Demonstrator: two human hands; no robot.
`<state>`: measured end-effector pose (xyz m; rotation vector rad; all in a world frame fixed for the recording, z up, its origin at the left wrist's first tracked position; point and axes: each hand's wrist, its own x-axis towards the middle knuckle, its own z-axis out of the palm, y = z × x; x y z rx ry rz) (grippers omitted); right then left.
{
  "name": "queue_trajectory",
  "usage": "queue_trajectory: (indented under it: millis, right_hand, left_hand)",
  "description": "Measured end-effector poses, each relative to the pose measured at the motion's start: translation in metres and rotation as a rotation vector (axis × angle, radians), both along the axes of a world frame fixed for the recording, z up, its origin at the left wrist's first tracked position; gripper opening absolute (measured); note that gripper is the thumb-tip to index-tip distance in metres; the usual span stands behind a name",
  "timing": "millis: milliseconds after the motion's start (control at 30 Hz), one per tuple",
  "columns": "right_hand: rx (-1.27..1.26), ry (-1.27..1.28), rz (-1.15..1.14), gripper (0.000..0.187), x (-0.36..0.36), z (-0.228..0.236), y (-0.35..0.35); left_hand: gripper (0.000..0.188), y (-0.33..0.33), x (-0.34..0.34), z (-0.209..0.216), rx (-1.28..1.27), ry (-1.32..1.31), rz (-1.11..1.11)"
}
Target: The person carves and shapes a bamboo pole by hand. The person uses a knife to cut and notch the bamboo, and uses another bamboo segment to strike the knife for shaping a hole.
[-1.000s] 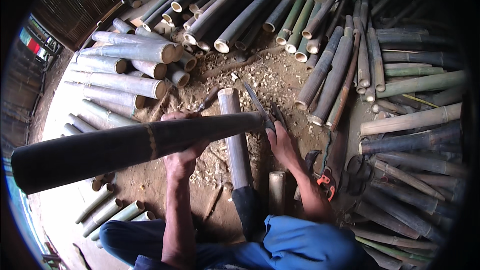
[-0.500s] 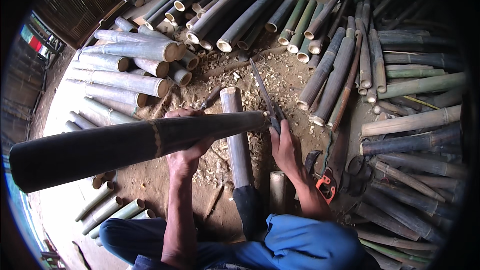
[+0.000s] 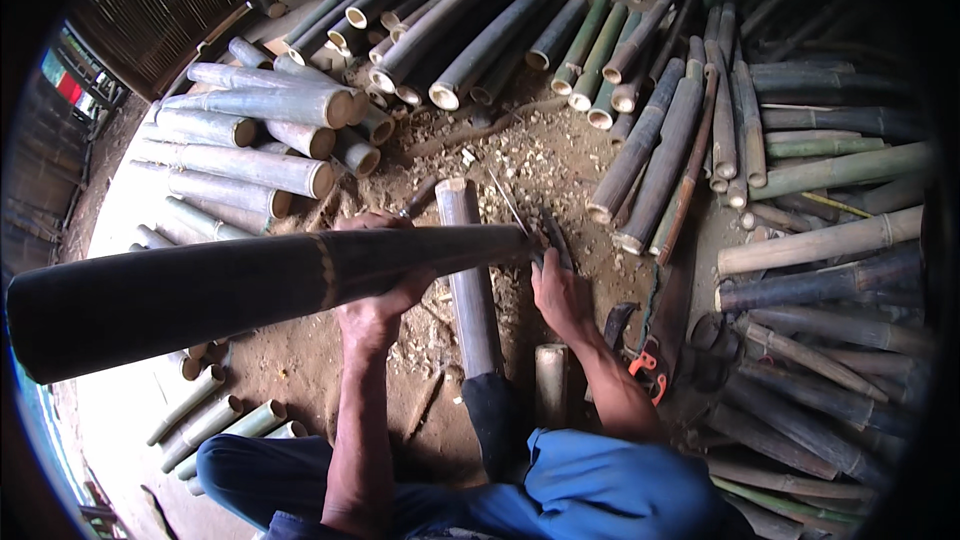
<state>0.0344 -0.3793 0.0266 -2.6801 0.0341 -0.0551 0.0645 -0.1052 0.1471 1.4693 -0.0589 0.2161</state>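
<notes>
My left hand (image 3: 380,312) is closed around a long dark bamboo tube (image 3: 200,285), which it holds slanting across in front of me. The wide end points to the lower left, the narrow end to the right. At the narrow end, my right hand (image 3: 560,295) is closed on a knife (image 3: 507,200). Its thin blade crosses beside the tube's end and points away from me. Fingers and shadow hide most of the handle. Under the tube lies a pale bamboo pole (image 3: 472,300), its near part covered in black (image 3: 490,418) between my legs.
A short bamboo piece (image 3: 551,385) stands right of the pole. An orange-handled saw (image 3: 650,370) lies near my right forearm. Bamboo stacks ring the spot: thick tubes (image 3: 250,165) at left, long poles (image 3: 480,50) at the back, more (image 3: 820,245) at right. Shavings (image 3: 570,145) litter the ground.
The knife's blade has turned and come nearer me, now looking thinner and edge-on. My right hand has shifted slightly left and nearer. The tube's wide end has moved a little left.
</notes>
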Motion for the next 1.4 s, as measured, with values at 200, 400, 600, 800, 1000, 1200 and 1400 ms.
queue_trajectory:
  millis: [200, 400, 600, 800, 1000, 1200, 1400]
  right_hand:
    - [0.211, -0.214, -0.011, 0.023, -0.003, 0.054, 0.022]
    - [-0.027, 0.179, -0.280, 0.030, -0.002, -0.046, -0.056]
    - [0.234, -0.214, -0.087, 0.029, -0.010, 0.041, 0.010]
    - [0.092, 0.070, -0.160, 0.026, -0.006, -0.012, -0.025]
    - [0.274, -0.319, -0.040, 0.024, -0.007, 0.032, 0.025]
    - [0.097, 0.009, -0.195, 0.025, 0.001, -0.015, -0.016]
    - [0.130, -0.182, -0.138, 0.025, -0.014, -0.002, 0.018]
  left_hand:
    - [0.056, 0.000, 0.003, -0.002, 0.050, 0.004, 0.035]
    - [0.057, -0.011, 0.011, 0.000, 0.192, -0.109, -0.003]
    - [0.069, 0.014, 0.007, -0.008, -0.047, -0.008, -0.092]
    - [0.069, 0.013, 0.017, -0.015, -0.056, -0.088, -0.202]
    - [0.062, 0.023, 0.011, -0.012, -0.020, -0.067, -0.115]
    - [0.060, 0.007, 0.017, -0.016, 0.036, -0.135, -0.069]
    - [0.058, -0.007, 0.008, 0.001, -0.113, 0.036, -0.005]
